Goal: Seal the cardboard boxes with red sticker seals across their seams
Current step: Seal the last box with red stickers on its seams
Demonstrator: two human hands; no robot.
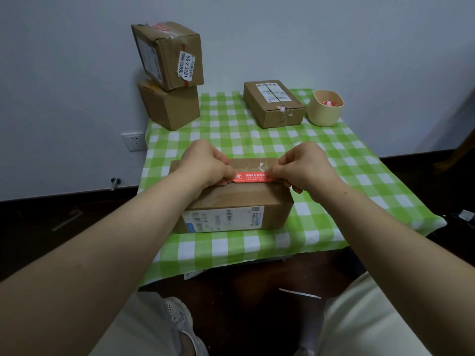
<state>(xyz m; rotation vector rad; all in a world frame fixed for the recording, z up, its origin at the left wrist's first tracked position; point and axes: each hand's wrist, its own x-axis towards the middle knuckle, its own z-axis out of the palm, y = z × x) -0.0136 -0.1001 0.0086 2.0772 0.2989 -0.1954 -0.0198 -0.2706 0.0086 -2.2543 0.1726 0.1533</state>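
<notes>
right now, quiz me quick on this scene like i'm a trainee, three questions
1. True or false: the left hand and the right hand each pinch one end of the seal over the near box.
2. The cloth is: A green check, B plain blue, C red stripe.
3. Fill in: just right of the far box stands a ___.

Key: 1 true. 2 A. 3 cup.
</notes>
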